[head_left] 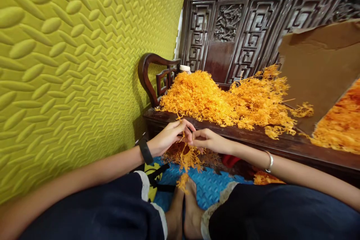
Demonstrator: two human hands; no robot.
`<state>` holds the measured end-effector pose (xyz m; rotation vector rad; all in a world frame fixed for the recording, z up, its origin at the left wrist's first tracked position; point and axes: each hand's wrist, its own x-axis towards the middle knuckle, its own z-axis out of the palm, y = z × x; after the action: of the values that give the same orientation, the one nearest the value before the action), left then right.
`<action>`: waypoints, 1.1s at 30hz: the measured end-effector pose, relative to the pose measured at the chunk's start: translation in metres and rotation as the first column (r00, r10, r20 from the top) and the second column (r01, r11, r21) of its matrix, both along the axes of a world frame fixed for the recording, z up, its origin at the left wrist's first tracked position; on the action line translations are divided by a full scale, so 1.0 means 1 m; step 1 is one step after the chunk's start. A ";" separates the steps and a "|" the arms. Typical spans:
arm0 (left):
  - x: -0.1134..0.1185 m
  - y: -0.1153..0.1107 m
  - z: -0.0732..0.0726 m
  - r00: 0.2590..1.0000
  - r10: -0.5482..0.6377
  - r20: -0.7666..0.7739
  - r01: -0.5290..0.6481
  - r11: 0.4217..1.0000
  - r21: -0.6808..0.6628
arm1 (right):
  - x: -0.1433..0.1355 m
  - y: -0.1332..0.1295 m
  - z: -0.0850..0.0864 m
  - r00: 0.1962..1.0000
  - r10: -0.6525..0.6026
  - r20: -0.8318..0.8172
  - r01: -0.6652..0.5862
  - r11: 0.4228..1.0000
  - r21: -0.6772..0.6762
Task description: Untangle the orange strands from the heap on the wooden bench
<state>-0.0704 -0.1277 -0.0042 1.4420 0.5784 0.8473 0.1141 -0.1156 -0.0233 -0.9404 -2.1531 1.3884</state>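
Between my two hands hangs a bunch of thin, branching orange sprigs [188,157] that look like plastic; its lower end dangles above my feet. My left hand [176,134] is closed on the upper part of it, with a strand sticking up past the fingers. Close against it, my right hand [209,140] has its fingers pinched together at the side of the strands. What lies between those right fingertips is too small to make out. Just beyond both hands, a large heap of the same orange sprigs [202,95] covers part of the dark wooden bench [225,133].
A bent cardboard sheet [317,67] leans on the carved backrest at the right, with more orange pieces [337,127] beside it. A white-capped container [185,68] stands behind the heap. Yellow textured padding [84,63] rises on the left; blue matting [209,187] lies below.
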 end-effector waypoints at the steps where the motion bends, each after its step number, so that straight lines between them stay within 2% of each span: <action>1: 0.001 0.000 0.001 1.000 -0.007 0.004 0.007 1.000 0.002 | 0.002 -0.001 0.000 1.000 0.000 0.003 0.000 1.000 0.022; 7: 0.005 -0.001 0.003 1.000 -0.022 0.020 0.021 0.999 0.035 | 0.008 -0.009 0.010 0.998 -0.063 0.031 0.057 0.984 0.167; 10: 0.005 -0.003 0.002 0.995 -0.085 0.048 0.087 0.996 -0.023 | 0.010 -0.016 0.020 0.996 -0.008 0.085 -0.008 0.984 0.176; 14: 0.005 -0.011 0.005 0.954 -0.290 -0.071 0.284 0.955 -0.090 | 0.016 -0.027 0.035 0.957 0.225 0.185 -0.246 0.965 0.095; 17: 0.009 -0.020 0.013 0.864 -0.451 -0.225 0.443 0.892 -0.088 | 0.022 -0.034 0.047 0.890 0.391 0.233 -0.403 0.915 0.004; 19: 0.013 -0.026 0.019 0.815 -0.509 -0.277 0.504 0.858 -0.094 | 0.026 -0.036 0.053 0.852 0.459 0.253 -0.461 0.886 -0.052; 25: 0.025 -0.039 0.029 0.765 -0.556 -0.326 0.554 0.825 -0.110 | 0.028 -0.035 0.056 0.801 0.514 0.307 -0.521 0.851 -0.066; 29: 0.024 -0.044 0.033 0.736 -0.578 -0.353 0.588 0.804 -0.091 | 0.026 -0.034 0.058 0.795 0.518 0.317 -0.528 0.847 -0.060; 31: 0.018 -0.043 0.035 0.710 -0.602 -0.365 0.614 0.783 -0.098 | 0.031 -0.035 0.060 0.735 0.563 0.376 -0.548 0.821 -0.158; 33: 0.008 -0.039 0.036 0.714 -0.582 -0.390 0.598 0.796 -0.095 | 0.041 -0.034 0.059 0.666 0.575 0.476 -0.522 0.814 -0.254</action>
<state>-0.0621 -0.1664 0.0317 1.7145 0.3541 0.0390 0.1548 -0.1494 0.0360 -0.8016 -3.0152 1.6519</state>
